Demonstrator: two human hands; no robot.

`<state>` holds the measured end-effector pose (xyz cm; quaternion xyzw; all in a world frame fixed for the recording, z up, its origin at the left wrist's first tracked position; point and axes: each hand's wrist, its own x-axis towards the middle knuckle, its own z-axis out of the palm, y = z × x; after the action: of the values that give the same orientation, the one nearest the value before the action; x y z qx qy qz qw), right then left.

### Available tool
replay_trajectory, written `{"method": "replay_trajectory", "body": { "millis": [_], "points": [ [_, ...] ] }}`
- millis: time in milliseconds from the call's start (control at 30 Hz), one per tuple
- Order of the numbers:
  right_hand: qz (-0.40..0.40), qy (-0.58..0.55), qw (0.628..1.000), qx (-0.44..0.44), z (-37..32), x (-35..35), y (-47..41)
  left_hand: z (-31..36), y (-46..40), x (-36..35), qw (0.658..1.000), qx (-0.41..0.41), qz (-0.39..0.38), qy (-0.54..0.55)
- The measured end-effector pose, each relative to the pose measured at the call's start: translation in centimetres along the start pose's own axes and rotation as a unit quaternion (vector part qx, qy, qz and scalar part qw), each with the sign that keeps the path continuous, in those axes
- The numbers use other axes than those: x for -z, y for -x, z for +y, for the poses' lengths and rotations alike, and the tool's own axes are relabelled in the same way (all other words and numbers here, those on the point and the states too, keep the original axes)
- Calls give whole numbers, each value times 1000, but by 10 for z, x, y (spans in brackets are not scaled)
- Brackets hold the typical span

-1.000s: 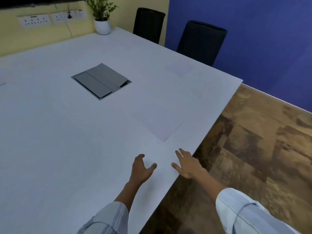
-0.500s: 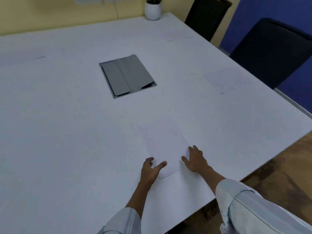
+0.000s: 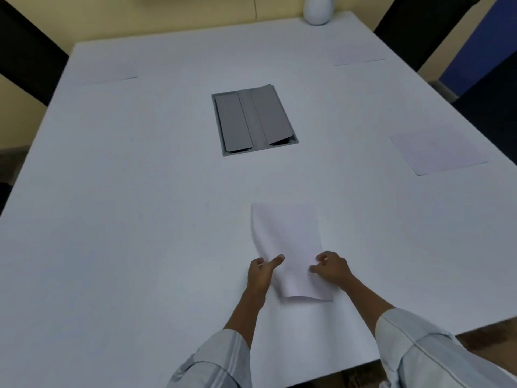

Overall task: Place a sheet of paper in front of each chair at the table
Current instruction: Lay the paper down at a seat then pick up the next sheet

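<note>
A white sheet of paper [image 3: 291, 242] lies on the white table [image 3: 126, 219] in front of me, its near end bowed up off the surface. My left hand [image 3: 261, 271] pinches its left edge and my right hand [image 3: 331, 267] pinches its right edge. Three more sheets lie flat: one at the right [image 3: 439, 152], one at the far right [image 3: 359, 56], one at the far left [image 3: 109, 75]. Black chairs stand at the far right [image 3: 414, 26], right [image 3: 489, 91] and far left [image 3: 25, 60].
A grey cable hatch [image 3: 253, 120] is set into the middle of the table. A white plant pot [image 3: 317, 8] stands at the far edge. Wooden floor [image 3: 486, 337] shows past the table's near right corner.
My view has swung left over the table. Both hands moved from resting on the table beside the sheet to gripping its edges, and its near end has lifted.
</note>
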<state>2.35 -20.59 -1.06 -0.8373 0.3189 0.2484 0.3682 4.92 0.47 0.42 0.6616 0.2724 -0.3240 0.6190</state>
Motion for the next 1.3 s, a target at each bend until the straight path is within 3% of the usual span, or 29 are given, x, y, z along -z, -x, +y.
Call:
{"method": "replay_trajectory", "body": {
  "millis": [100, 300, 467, 633, 733, 833, 967, 1067, 1300],
  "points": [
    [-12, -24, 999, 29, 1, -11, 10, -2, 3, 1, 1000, 6, 12, -20],
    [-21, 109, 990, 82, -3, -32, 33, -6, 14, 16, 999, -22, -17, -18],
    [-47, 135, 985, 92, -7, -45, 46, -10, 25, 30, 996, -52, -19, -66],
    [23, 78, 993, 81, -24, -53, 57, -8, 42, 68, 990, -116, -2, -84],
    [28, -23, 998, 45, -45, -71, 72, -1, 62, 114, 988, -146, 6, -40],
    [-67, -195, 978, -8, -84, -106, 99, 9, 90, 171, 983, -183, -6, 21],
    [-255, -424, 868, -33, -143, -160, 144, 23, 140, 263, 972, -221, 9, 83],
    [-319, -474, 821, 4, -193, -192, 176, 23, 179, 340, 968, -236, 35, 71],
    [-251, -382, 870, 185, -301, -259, 244, 8, 252, 499, 958, -249, 139, -45]
  ]
}}
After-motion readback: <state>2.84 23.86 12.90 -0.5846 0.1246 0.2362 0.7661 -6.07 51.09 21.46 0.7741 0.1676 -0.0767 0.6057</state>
